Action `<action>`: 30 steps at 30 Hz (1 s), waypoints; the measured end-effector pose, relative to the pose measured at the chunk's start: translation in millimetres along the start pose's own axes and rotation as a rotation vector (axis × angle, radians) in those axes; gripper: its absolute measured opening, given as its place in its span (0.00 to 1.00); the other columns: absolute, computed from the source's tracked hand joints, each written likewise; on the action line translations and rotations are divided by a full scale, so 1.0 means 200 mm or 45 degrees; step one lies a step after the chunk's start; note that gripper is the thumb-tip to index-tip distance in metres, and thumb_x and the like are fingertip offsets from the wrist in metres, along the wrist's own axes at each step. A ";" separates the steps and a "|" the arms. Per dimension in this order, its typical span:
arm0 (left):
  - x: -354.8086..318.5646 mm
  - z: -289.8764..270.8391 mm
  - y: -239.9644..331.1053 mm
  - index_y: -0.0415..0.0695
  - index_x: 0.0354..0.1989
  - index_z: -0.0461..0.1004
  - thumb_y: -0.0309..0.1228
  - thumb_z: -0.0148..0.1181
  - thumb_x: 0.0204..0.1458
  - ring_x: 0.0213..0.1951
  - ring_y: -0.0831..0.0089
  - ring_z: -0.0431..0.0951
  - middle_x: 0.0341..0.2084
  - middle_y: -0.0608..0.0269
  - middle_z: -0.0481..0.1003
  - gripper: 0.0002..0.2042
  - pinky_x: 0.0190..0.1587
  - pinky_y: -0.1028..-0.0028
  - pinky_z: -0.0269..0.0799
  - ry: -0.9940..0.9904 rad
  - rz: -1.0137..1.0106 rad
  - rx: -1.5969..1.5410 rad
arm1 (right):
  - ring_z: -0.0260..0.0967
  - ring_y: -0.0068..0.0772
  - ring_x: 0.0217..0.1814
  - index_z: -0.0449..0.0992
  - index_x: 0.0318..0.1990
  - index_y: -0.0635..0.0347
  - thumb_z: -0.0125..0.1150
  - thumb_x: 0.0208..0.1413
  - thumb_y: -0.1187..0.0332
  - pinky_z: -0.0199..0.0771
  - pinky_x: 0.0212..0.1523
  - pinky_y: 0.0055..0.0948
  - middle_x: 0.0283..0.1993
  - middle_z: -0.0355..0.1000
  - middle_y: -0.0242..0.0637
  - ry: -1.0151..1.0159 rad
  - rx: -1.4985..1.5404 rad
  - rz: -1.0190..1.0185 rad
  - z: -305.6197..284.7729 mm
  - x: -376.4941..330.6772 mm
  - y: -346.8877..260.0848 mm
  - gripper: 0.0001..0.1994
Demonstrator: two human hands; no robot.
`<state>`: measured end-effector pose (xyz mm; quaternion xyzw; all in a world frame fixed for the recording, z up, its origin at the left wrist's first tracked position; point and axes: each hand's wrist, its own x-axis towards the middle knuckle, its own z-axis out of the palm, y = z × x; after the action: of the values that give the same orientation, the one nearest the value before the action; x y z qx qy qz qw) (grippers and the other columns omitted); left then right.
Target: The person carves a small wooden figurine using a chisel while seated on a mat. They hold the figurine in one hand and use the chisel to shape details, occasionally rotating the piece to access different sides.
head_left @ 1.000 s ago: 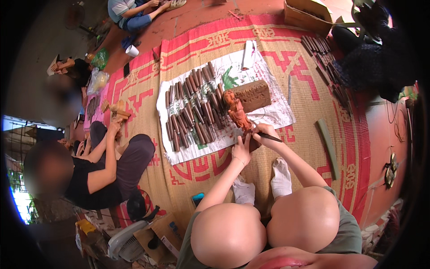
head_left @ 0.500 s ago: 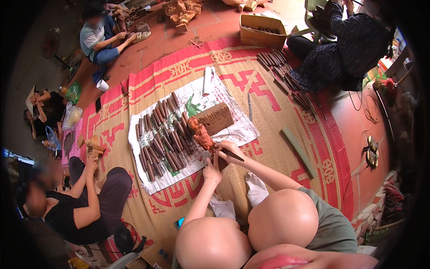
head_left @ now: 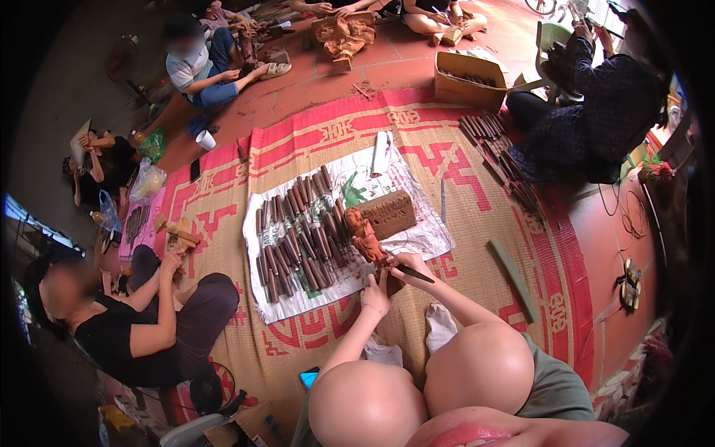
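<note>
**Carved figure [head_left: 366, 237] tilted up from your left hand [head_left: 375, 296]**

Brown sticks [head_left: 321, 242] lie in rows on the white cloth [head_left: 427, 240]. Next, your left hand is closed on the figure's bottom, near the cloth's edge. A brown block [head_left: 392, 214] sits just past the figure. Your right hand [head_left: 410, 264] is wrapped around a dark tool [head_left: 418, 275]. Farther right, a green strip [head_left: 512, 279] lies on the mat [head_left: 477, 257].

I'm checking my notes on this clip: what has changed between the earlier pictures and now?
Mostly the view: it has tilted up since the first picture, bringing the far carved wood piece into sight. Nothing was visibly taken hold of or let go. The left hand stays at the reddish figurine's base, the right hand keeps the dark-handled tool; the brown block hasn't moved on the white cloth.
</note>
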<state>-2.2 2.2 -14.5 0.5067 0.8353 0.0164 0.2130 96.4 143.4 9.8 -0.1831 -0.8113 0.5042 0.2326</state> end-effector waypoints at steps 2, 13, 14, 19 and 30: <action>0.00 0.01 0.01 0.58 0.67 0.39 0.36 0.64 0.40 0.36 0.50 0.75 0.50 0.44 0.56 0.46 0.39 0.56 0.71 0.042 0.008 0.009 | 0.72 0.39 0.28 0.74 0.27 0.66 0.62 0.42 0.72 0.71 0.31 0.31 0.25 0.72 0.43 0.043 0.113 0.091 -0.01 0.01 -0.07 0.07; -0.03 -0.01 0.03 0.59 0.67 0.37 0.35 0.62 0.43 0.36 0.50 0.75 0.50 0.44 0.56 0.45 0.40 0.57 0.71 0.017 -0.006 0.006 | 0.74 0.38 0.32 0.73 0.26 0.66 0.61 0.42 0.74 0.72 0.34 0.32 0.28 0.74 0.44 0.106 0.015 0.034 0.01 0.05 -0.09 0.05; -0.02 -0.01 0.03 0.59 0.67 0.37 0.35 0.61 0.43 0.36 0.50 0.75 0.50 0.44 0.56 0.45 0.40 0.57 0.71 0.054 0.012 -0.010 | 0.74 0.41 0.32 0.73 0.26 0.66 0.60 0.42 0.74 0.72 0.34 0.34 0.27 0.73 0.44 0.193 0.071 -0.030 0.01 0.06 -0.08 0.05; 0.01 0.03 0.01 0.59 0.67 0.37 0.35 0.62 0.42 0.37 0.49 0.74 0.50 0.44 0.56 0.46 0.41 0.57 0.70 0.007 -0.017 0.005 | 0.74 0.37 0.35 0.72 0.25 0.68 0.62 0.43 0.72 0.72 0.37 0.31 0.30 0.74 0.43 0.072 0.066 0.043 0.01 -0.01 -0.06 0.07; -0.01 0.01 0.00 0.54 0.67 0.37 0.35 0.63 0.42 0.35 0.49 0.75 0.49 0.42 0.57 0.46 0.38 0.57 0.71 0.048 0.001 0.044 | 0.72 0.25 0.26 0.74 0.25 0.66 0.62 0.42 0.71 0.72 0.29 0.26 0.24 0.73 0.40 0.047 0.062 0.337 -0.01 0.01 -0.12 0.06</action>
<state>-0.5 0.0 -15.2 0.5104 0.8390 0.0115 0.1885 93.2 135.3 32.9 -0.2920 -0.7632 0.5465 0.1833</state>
